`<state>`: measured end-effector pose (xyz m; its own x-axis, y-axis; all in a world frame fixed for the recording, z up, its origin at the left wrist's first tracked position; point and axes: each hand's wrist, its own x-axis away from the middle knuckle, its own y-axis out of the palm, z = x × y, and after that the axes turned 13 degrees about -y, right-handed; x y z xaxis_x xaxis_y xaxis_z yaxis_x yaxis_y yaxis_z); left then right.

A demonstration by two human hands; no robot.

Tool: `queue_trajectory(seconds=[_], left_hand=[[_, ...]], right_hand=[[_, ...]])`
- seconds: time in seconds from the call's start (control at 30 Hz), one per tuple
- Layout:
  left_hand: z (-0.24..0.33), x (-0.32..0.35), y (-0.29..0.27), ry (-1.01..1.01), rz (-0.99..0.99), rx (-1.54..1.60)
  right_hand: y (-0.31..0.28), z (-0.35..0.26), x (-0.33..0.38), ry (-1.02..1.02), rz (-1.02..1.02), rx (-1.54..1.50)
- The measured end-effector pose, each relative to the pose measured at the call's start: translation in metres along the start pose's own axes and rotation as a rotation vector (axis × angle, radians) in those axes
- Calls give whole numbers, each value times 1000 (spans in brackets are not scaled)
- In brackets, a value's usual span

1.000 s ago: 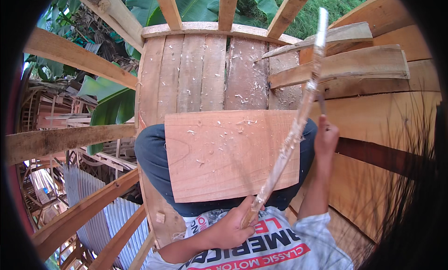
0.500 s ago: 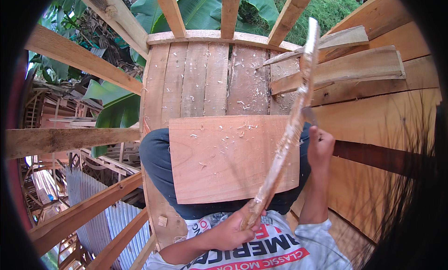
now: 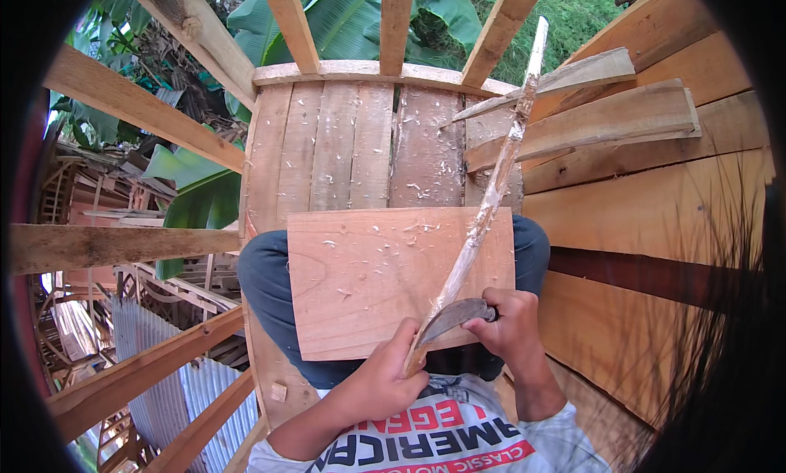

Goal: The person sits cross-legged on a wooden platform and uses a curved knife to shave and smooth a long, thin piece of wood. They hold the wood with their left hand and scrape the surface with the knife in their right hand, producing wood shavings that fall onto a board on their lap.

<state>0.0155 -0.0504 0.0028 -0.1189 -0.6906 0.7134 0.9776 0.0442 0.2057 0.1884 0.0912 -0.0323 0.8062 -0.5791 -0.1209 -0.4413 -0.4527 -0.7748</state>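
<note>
Right hand (image 3: 514, 322) dropped down stick (image 3: 491, 196), gripping curved knife (image 3: 450, 317); left hand (image 3: 391, 381) clasps stick base.

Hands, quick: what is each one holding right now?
Left hand: closed around the lower end of the long, pale, peeled wooden stick.
Right hand: closed on the curved grey metal blade.

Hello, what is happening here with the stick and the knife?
A person sits on a plank floor with a flat board on the lap. The left hand holds the lower end of a long stick, which leans up and away over the board. The right hand holds a curved knife with its blade against the stick near the left hand. Small wood shavings lie on the board and floor.
</note>
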Motion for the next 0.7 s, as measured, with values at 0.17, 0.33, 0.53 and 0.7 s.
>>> queue_trajectory(seconds=[0.17, 0.33, 0.53, 0.7], left_hand=[[9, 2, 7, 0, 28, -74], [-3, 8, 16, -14, -43, -45], [-11, 5, 12, -30, -135, 135], [-17, -2, 12, -20, -164, 116]], right_hand=[[-4, 15, -6, -35, 122, 126], [-14, 58, -9, 95, 293, 204], [-15, 28, -4, 201, 153, -89], [8, 12, 3, 50, 0, -142]])
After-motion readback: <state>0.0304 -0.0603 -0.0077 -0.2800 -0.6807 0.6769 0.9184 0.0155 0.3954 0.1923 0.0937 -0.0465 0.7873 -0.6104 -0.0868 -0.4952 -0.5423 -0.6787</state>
